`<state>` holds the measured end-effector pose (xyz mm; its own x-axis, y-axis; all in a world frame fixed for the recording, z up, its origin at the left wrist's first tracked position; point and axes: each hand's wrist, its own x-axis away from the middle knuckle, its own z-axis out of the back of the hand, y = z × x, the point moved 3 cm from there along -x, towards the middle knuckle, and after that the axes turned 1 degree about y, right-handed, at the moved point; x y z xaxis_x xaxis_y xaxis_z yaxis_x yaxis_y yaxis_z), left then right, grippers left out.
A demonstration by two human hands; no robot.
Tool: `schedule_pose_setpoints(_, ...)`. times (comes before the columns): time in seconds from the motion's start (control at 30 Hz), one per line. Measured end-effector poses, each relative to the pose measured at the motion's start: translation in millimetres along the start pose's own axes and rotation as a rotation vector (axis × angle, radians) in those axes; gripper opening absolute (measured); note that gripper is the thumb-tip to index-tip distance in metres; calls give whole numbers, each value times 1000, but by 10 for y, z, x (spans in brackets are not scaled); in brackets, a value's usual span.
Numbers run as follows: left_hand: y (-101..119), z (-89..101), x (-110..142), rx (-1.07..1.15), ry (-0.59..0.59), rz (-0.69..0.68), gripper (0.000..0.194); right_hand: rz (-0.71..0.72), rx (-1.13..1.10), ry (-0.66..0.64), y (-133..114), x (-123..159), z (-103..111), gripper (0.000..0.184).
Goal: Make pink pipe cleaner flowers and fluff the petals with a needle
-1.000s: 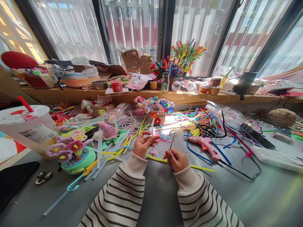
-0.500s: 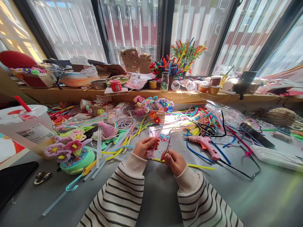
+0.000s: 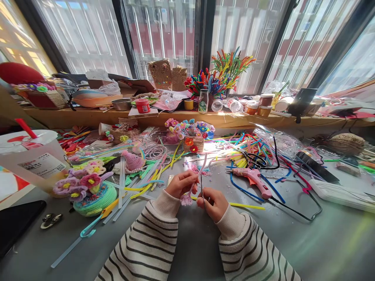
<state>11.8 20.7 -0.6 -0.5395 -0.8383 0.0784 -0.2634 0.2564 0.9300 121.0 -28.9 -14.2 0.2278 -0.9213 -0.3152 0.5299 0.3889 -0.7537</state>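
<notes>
My left hand is closed, its thumb and fingers pinching a pale pink pipe-cleaner flower. The flower's head hangs below the fingers, and its stem sticks up past them. In my right hand is a pair of slim metal scissors, blades pointing up close beside the flower's stem; the handles are mostly hidden by the fingers. Whether the blades touch the stem I cannot tell. Pink and blue fluff scraps lie on the grey table just beyond. A yellow pipe cleaner runs behind my right hand.
A pink glue gun with its cord lies to the right, near black-handled scissors. At left stand a flower pot craft and a drink cup. A small basket of flowers sits behind my hands.
My right hand has moved left with the scissors, bringing the blades to the flower. In my left hand the flower has turned, its stem now leaning up and right.
</notes>
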Motion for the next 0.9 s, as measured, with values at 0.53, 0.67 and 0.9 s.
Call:
schedule_pose_setpoints(0.53, -54, -25, -21, 16, -149, 35, 17, 46, 3, 74, -22, 3, 52, 52)
schedule_pose_setpoints(0.67, -56, -26, -21, 3, -131, 32, 18, 47, 12, 86, -8, 6, 55, 48)
schedule_pose_setpoints(0.9, -24, -39, -6, -57, -77, -14, 20, 3, -8, 58, 4, 0, 32, 45)
